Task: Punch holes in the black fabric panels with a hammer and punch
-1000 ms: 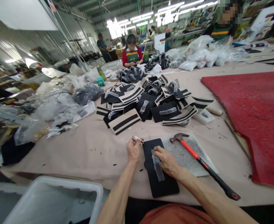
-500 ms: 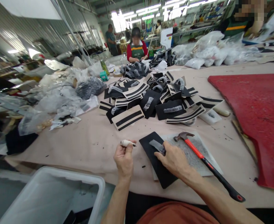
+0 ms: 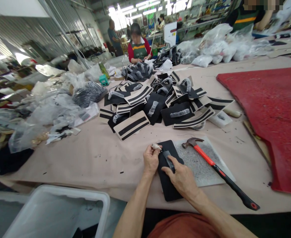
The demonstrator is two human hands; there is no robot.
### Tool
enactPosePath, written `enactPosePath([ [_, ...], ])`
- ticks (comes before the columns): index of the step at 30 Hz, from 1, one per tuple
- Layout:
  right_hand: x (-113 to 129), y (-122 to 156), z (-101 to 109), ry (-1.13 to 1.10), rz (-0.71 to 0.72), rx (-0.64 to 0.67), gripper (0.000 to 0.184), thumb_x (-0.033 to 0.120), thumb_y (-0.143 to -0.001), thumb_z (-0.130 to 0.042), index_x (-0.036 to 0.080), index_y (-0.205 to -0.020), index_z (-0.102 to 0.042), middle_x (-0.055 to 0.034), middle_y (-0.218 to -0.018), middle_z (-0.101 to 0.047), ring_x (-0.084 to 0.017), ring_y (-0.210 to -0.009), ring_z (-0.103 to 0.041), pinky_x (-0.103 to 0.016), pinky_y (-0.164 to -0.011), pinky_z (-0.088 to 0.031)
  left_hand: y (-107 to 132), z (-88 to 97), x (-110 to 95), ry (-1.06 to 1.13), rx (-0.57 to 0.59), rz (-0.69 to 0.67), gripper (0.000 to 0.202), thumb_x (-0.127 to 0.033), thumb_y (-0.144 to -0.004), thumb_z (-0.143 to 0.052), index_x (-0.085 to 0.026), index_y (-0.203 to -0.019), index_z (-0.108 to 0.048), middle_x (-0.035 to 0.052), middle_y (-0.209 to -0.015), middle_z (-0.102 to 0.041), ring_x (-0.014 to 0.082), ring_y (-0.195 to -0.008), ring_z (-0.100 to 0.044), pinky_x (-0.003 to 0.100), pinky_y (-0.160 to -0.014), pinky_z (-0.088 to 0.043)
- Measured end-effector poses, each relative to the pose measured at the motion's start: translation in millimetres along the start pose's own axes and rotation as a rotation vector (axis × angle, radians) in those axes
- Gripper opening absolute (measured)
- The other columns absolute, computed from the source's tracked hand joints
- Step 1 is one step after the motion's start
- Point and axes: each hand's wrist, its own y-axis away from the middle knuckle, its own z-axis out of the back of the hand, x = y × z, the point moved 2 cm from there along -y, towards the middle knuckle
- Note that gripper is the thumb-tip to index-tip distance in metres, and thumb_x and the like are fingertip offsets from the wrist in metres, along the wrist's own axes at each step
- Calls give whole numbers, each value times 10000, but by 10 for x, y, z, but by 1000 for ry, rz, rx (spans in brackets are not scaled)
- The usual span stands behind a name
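A black flat piece (image 3: 167,185) lies on the beige table near the front edge, partly over a grey speckled slab (image 3: 200,162). My right hand (image 3: 181,177) rests on it, fingers pressing a clear plastic strip (image 3: 168,158) against the black surface. My left hand (image 3: 150,159) is closed on a small white-handled tool (image 3: 156,146) whose tip sits at the top left of the black piece. A hammer with a red and black handle (image 3: 219,172) lies across the slab, just right of my right hand.
A heap of black and black-and-cream striped pieces (image 3: 157,102) covers the table's middle. Plastic bags (image 3: 61,105) crowd the left side, a red mat (image 3: 269,115) the right. A white bin (image 3: 53,211) stands below the front edge. A person in red (image 3: 137,49) sits at the far end.
My left hand came back from the left, bringing the tool to the black piece's top edge. The black piece turned more upright under my right hand, which drew slightly nearer.
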Motion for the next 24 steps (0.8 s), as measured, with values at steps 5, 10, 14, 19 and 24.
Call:
enactPosePath([
  [5,-39,-53,-19,6,-52,141,503,489,-928,-610,159,-1307,-620,-150,-1031,-742,-325,-941,-711,-415,-841,-525,-70,-29,112,15,-26,11,168,-282,-839,-665,-160,-950,-692,76,-956,-764,168,-865,-683,278,-826,-510],
  [10,-65,-100,-28,-60,-63,184,511,511,-921,-606,135,-1264,-648,-163,-1023,-742,-308,-966,-707,-383,-872,-513,-123,-60,132,-59,1,6,179,-289,-843,-664,-172,-967,-717,66,-961,-770,161,-843,-675,269,-812,-504],
  [14,-81,-94,-47,-94,-51,190,516,495,-922,-610,120,-1274,-641,-170,-1064,-733,-317,-1004,-699,-398,-899,-509,-140,-78,124,-148,9,-13,180,-296,-855,-652,-183,-972,-732,59,-964,-773,167,-850,-678,267,-804,-505],
  [19,-72,-79,-51,-70,-44,192,503,478,-924,-609,113,-1271,-635,-172,-1032,-738,-318,-992,-704,-388,-873,-518,-145,-82,146,-215,31,-33,176,-292,-879,-633,-190,-990,-724,60,-990,-774,179,-881,-688,289,-835,-513],
  [24,-79,-71,-47,-56,-31,188,497,477,-927,-604,115,-1267,-630,-167,-1004,-742,-311,-977,-708,-377,-859,-518,-132,-91,120,-257,33,-65,161,-279,-889,-623,-193,-986,-718,60,-996,-779,181,-891,-691,293,-848,-510],
])
